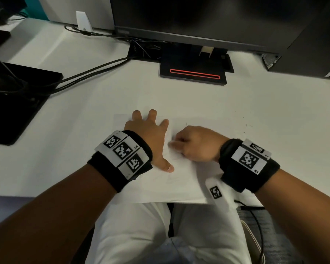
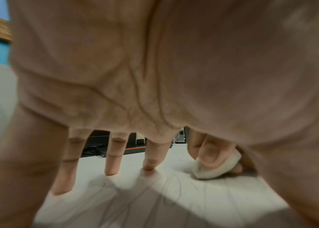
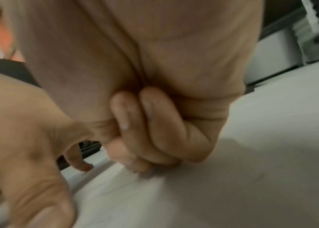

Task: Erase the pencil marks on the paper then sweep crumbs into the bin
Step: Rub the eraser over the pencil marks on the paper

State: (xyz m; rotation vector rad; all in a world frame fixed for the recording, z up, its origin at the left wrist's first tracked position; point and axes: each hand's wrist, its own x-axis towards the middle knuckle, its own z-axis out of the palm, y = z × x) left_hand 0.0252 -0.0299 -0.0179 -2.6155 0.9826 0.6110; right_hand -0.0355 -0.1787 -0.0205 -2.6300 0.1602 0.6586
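Left hand [image 1: 151,134] splays flat, pinning thin, crease-prone paper [image 1: 181,180]; beside it, right hand [image 1: 196,143] pinches soft eraser [image 2: 216,168].

We sit at a white desk [image 1: 255,111]; a dark monitor [image 1: 208,16] stands at its far edge on a black base [image 1: 193,73] with a red slot; cables [image 1: 88,73] trail left; perhaps a computer tower [image 1: 312,44] stands right.

Bare forearms, banded wrists, white trousers

Each wrist wears a wide black strap [image 1: 120,168] carrying white plates printed with black square-code markers [image 1: 249,159]; another marker tab [image 1: 215,192] hangs under the right one. White trousers [image 1: 141,235] cover the lap.
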